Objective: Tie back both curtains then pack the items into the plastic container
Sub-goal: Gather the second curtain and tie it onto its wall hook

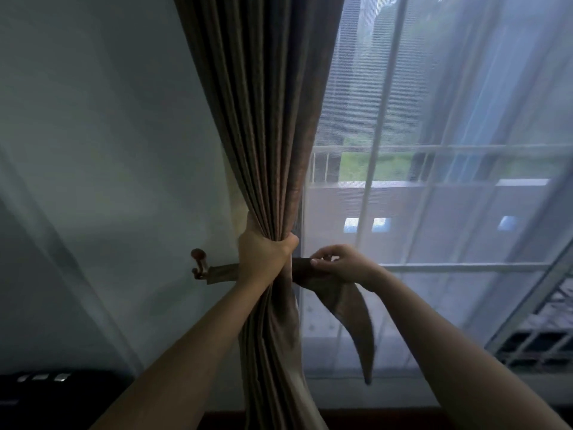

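Lower left, cut by the frame edge: dark object (46, 386) with three pale patches, too dim to identify. Left of centre, fixed to the wall (93, 150): hook (200, 265), carrying one end of the tieback (347, 308); exact attachment at the hook hard to make out. Just right of the hook: left hand (263, 256), fingers and thumb curled tight round the gathered curtain (263, 135), evidently to keep the folds bunched and drawn toward the wall for passing the band around them. Behind hand and bundle: middle run of the band, hidden. Right of the bundle: right hand (341, 262), thumb and fingertips pinching the band's upper edge, other fingers curled, probably to hold the band taut and level with the hook while bringing it round. Below that hand: free tail of the band, hanging loose and blurred; any loop or eyelet at its tip not discernible. Right half: sheer curtain (465, 88), veiling a railing (449, 147) outside. Not in frame: second curtain, plastic container, items for packing. Judged stage: first tie-back in hand, free end not yet hooked.
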Demonstrator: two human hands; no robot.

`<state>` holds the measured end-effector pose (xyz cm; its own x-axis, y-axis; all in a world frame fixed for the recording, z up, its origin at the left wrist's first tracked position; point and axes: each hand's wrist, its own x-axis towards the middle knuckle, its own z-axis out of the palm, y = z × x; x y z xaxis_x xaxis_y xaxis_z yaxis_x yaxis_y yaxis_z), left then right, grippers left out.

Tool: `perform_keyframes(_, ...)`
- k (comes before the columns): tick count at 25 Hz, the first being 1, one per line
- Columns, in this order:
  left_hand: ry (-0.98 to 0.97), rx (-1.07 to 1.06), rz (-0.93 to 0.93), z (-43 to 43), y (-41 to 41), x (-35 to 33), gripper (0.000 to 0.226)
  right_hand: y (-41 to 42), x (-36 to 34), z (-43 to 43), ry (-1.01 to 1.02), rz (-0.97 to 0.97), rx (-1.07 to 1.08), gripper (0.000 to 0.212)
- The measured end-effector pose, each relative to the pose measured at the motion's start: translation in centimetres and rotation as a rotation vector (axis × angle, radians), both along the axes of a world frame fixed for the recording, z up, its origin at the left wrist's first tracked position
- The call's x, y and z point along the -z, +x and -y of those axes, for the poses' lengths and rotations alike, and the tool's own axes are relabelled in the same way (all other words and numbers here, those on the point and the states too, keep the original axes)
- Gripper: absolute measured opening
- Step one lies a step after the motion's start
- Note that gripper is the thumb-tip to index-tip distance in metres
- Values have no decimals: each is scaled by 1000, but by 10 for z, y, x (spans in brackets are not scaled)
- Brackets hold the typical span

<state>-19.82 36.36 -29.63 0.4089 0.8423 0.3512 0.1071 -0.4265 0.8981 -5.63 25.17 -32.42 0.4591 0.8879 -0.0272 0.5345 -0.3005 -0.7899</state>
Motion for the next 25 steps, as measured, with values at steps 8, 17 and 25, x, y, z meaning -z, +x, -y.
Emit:
perform_keyframes(8, 20, -126, -31, 9, 23, -17, 55, -41, 1, 10, 35, -544, -21, 52)
perform_keyframes(17, 175, -106, -435, 3, 20, -29, 64, -83, 8, 2, 166, -753, 34, 67)
perform_keyframes(25, 140, 54, -676, -15, 19, -40, 51, -126, 36, -26, 518, -921, 162, 51)
